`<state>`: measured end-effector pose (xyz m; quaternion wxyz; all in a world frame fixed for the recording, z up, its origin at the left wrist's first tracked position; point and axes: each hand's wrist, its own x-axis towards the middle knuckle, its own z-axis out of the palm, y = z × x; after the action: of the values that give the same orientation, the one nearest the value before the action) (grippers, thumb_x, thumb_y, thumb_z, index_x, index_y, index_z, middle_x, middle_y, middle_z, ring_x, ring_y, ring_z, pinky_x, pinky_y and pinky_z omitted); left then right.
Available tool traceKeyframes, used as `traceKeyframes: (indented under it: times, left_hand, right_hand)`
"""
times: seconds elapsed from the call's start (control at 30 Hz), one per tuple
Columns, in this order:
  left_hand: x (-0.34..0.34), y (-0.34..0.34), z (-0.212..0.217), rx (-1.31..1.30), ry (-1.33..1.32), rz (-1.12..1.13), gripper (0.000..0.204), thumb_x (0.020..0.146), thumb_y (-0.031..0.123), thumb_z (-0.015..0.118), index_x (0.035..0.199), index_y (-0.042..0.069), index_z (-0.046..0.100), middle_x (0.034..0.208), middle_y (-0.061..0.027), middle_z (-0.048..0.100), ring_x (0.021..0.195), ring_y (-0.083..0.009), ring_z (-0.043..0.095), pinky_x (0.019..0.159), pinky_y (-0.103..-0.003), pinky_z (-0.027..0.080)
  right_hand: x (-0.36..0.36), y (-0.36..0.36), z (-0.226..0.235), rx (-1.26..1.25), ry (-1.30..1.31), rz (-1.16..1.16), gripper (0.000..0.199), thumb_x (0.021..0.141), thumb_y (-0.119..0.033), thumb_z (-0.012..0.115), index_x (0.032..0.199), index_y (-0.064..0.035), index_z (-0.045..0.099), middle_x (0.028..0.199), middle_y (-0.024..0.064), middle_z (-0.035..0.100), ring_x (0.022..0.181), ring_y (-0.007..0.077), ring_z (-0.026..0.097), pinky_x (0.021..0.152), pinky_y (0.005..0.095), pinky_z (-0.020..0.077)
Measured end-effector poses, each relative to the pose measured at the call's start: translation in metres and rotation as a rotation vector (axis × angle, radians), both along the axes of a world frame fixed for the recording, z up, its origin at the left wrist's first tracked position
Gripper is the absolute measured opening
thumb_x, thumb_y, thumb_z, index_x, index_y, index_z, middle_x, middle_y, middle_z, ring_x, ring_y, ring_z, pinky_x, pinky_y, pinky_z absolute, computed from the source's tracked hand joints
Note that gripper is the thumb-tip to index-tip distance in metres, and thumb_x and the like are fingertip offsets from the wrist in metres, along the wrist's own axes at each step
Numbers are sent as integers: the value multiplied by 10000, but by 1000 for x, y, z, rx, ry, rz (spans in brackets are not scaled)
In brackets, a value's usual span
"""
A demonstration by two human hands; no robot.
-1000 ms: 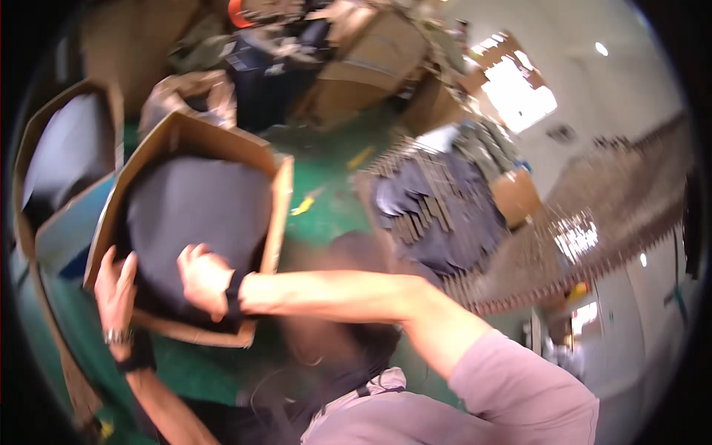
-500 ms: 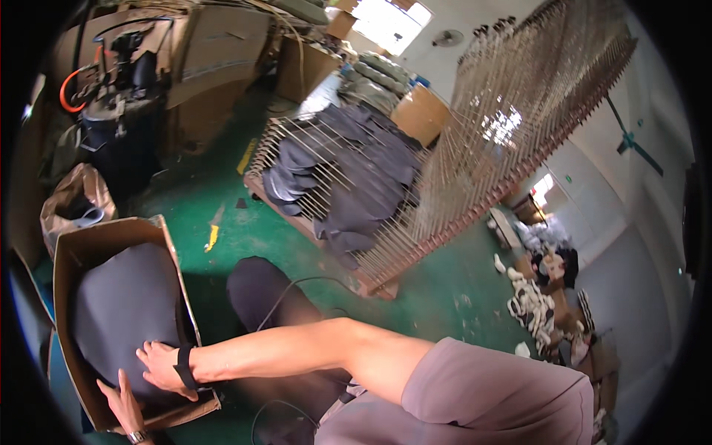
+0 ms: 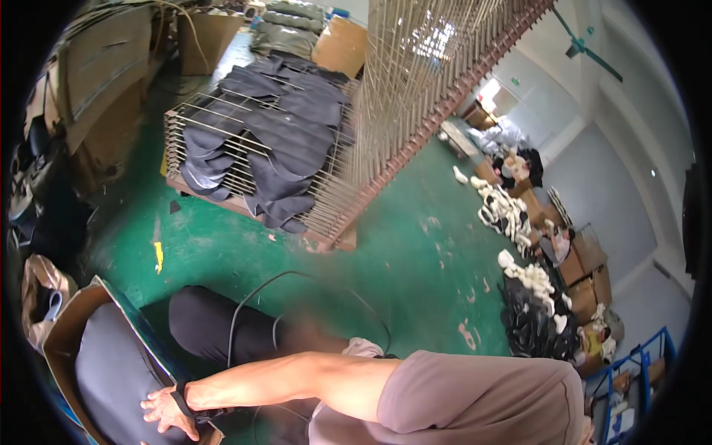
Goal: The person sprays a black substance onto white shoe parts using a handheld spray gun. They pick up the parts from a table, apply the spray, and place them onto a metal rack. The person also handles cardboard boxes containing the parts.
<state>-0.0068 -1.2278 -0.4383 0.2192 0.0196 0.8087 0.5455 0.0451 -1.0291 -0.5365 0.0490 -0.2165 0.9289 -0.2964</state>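
Cardboard box (image 3: 67, 337) at 7 o'clock, dark fabric stack (image 3: 111, 378) inside, right hand (image 3: 167, 411) flat on it, fingers spread, gripping nothing, left hand out of view.

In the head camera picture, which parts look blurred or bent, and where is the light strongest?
Head view: the fisheye bends the wire rack and the green floor toward a black rim. A soft blur sits just above the right forearm. The right hand on the dark fabric in the cardboard box is fairly sharp. Strongest glare is behind the rack's top; the left edge is dim.
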Motion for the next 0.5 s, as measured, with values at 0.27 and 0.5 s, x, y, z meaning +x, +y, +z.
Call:
traceKeyframes:
  times: [0.27,0.5]
  left_hand:
    - [-11,-5,-14,-117,82,229,565,900,283,712,1356,30,494,1159,-110,614,931,-209,601,735,-337,524]
    - [-22,-14,-22,58,35,293,705,859,402,743,1367,-16,488,915,-65,675,733,-113,611,636,-262,522]
  right_hand:
    - [10,9,81,-95,27,13,732,586,-513,773,1183,-106,658,1405,169,484,1323,385,387,1029,507,370]
    - [15,13,87,22,-136,25,913,672,-147,777,1475,-24,359,1574,216,255,1460,421,215,1176,512,240]
